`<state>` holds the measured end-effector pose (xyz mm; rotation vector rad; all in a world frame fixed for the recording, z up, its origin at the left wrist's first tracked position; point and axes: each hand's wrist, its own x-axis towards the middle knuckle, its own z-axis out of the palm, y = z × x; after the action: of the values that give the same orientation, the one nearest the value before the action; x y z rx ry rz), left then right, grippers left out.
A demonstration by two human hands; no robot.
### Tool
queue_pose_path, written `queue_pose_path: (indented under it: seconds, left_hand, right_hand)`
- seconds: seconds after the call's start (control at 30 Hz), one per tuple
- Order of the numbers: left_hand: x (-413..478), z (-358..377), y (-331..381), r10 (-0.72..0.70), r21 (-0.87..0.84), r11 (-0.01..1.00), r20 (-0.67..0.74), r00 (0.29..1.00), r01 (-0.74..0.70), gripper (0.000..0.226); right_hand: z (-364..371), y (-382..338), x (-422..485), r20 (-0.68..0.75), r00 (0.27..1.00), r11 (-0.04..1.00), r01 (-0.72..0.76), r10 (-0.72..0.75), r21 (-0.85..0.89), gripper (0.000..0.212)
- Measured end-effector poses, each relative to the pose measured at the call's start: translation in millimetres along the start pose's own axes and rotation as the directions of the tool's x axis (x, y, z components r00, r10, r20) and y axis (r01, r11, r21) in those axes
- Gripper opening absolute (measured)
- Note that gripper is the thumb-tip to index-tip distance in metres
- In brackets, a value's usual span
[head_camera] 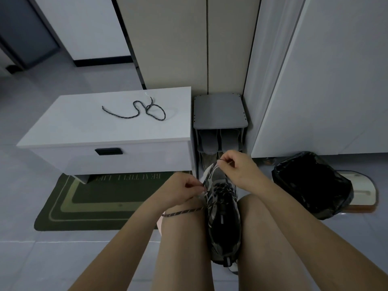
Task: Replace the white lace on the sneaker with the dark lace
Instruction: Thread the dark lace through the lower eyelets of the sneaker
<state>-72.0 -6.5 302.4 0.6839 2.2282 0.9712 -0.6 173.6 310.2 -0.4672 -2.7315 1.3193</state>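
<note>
- The left hand (184, 190) pinches a dark speckled cord lace (182, 213) between thumb and fingertips, the other fingers curled in, just beside the left edge of a grey, black and white mesh sneaker (222, 223). The slack trails back across the left knee.
- The right hand (235, 166), fingers curled, pinches another stretch of the same lace above the shoe's far end and holds it up and away. This is apparently to draw tension evenly through both sides.
- The sneaker sits wedged between the person's bare knees (258, 206), which serve as a clamp and leave both hands free for lacing.
- Its long axis runs straight away from the person. The paler, laced end is raised and points towards a grey shoe rack (220, 112), and the dark end points down into the lap. Which end is the toe cannot be told for certain.
- Dark lacing already crosses the eyelets and no white lace shows on the shoe, so the swap looks well advanced.
- A second dark speckled lace (134, 111) lies loosely looped on the tabletop of a white drawer unit (84, 122), well apart from the work and perhaps kept for the other shoe.
- A green rectangular doormat (84, 202) lies under the unit, and a black plastic bin bag (310, 185) sits on the floor to the right.
</note>
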Motion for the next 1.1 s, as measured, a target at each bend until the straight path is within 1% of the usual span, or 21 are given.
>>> queue_pose_path:
  seconds: [0.07, 0.13, 0.2, 0.3, 0.37, 0.4, 0.47, 0.5, 0.53, 0.57, 0.6, 0.63, 0.67, 0.77, 0.93, 1.0, 1.1]
  left_hand:
    - [-1.0, 2.8, -2.1, -0.009, 0.047, 0.999, -0.004, 1.000, 0.009, 0.011]
    - [-2.3, 4.3, -5.6, -0.044, 0.009, 0.999, -0.005, 0.999, 0.044, 0.010]
    - [-3.7, 5.7, -8.1, -0.107, -0.118, 0.987, 0.004, 0.994, 0.106, 0.005]
    - [-4.5, 9.2, -9.8, -0.222, -0.331, 0.923, -0.039, 0.974, 0.197, 0.002]
    - [-4.9, 12.6, -11.3, -0.269, -0.401, 0.889, -0.066, 0.961, 0.222, 0.004]
    - [-5.6, 14.4, -12.3, -0.278, -0.423, 0.878, -0.074, 0.958, 0.222, 0.004]
    - [-7.2, 17.7, -13.3, -0.275, -0.453, 0.869, -0.104, 0.956, 0.201, 0.006]
    - [-7.4, 19.2, -14.2, -0.267, -0.457, 0.871, -0.129, 0.955, 0.181, 0.009]
    - [-6.7, 20.9, -15.7, -0.257, -0.446, 0.880, -0.159, 0.953, 0.163, 0.011]
    - [-5.7, 22.6, -17.1, -0.248, -0.422, 0.894, -0.189, 0.950, 0.149, 0.013]
    - [-4.8, 24.2, -18.3, -0.232, -0.394, 0.909, -0.215, 0.949, 0.133, 0.013]
    - [-3.6, 26.1, -19.1, -0.210, -0.370, 0.922, -0.236, 0.949, 0.112, 0.013]
    - [-2.7, 28.4, -19.3, -0.186, -0.344, 0.934, -0.248, 0.951, 0.093, 0.013]
    - [-1.4, 36.1, -16.9, -0.143, -0.265, 0.961, -0.244, 0.959, 0.076, 0.014]
    - [0.0, 39.7, -12.2, -0.141, -0.270, 0.960, -0.213, 0.967, 0.081, 0.014]
    - [0.2, 39.3, -11.6, -0.150, -0.292, 0.952, -0.205, 0.967, 0.085, 0.014]
    - [1.1, 40.7, -8.9, -0.147, -0.304, 0.950, -0.216, 0.965, 0.077, 0.015]
  right_hand:
    - [2.0, 0.0, 0.3, -0.018, 1.000, 1.000, -0.006, 0.006, 0.014, 0.014]
    - [4.0, -1.0, 0.8, -0.030, 1.000, 1.000, -0.008, 0.009, 0.030, 0.013]
    - [6.4, -2.4, 0.7, -0.035, 0.999, 0.998, -0.014, 0.016, 0.063, 0.010]
    - [8.6, -5.7, -3.6, -0.002, 1.000, 0.987, -0.023, 0.024, 0.160, 0.004]
    - [9.2, -2.4, -8.1, 0.004, 1.000, 0.978, -0.017, 0.016, 0.208, 0.018]
    - [8.7, 0.3, -11.5, -0.019, 1.000, 0.982, -0.001, 0.005, 0.191, 0.020]
    - [8.4, 8.8, -21.0, -0.072, 0.996, 0.995, 0.057, -0.051, 0.085, 0.010]
    - [8.9, 14.6, -27.1, -0.062, 0.994, 0.996, 0.094, -0.093, 0.014, 0.005]
    - [11.2, 21.8, -34.6, -0.017, 0.990, 0.988, 0.136, -0.137, -0.075, 0.007]
    - [15.1, 29.1, -42.6, 0.039, 0.983, 0.964, 0.186, -0.182, -0.192, 0.013]
    - [19.8, 35.7, -50.4, 0.082, 0.972, 0.916, 0.234, -0.219, -0.325, 0.019]
    - [24.7, 41.7, -57.4, 0.092, 0.961, 0.861, 0.275, -0.261, -0.427, 0.023]
    - [29.0, 46.0, -63.2, 0.078, 0.953, 0.835, 0.293, -0.291, -0.466, 0.026]
    - [35.1, 52.1, -70.8, 0.036, 0.954, 0.860, 0.284, -0.297, -0.423, 0.028]
    - [32.4, 50.1, -64.6, -0.106, 0.956, 0.890, 0.211, -0.274, -0.404, 0.031]
    - [32.7, 50.0, -59.6, -0.112, 0.964, 0.890, 0.172, -0.240, -0.422, 0.025]
    - [38.3, 51.9, -55.4, -0.064, 0.984, 0.908, 0.130, -0.169, -0.398, 0.010]
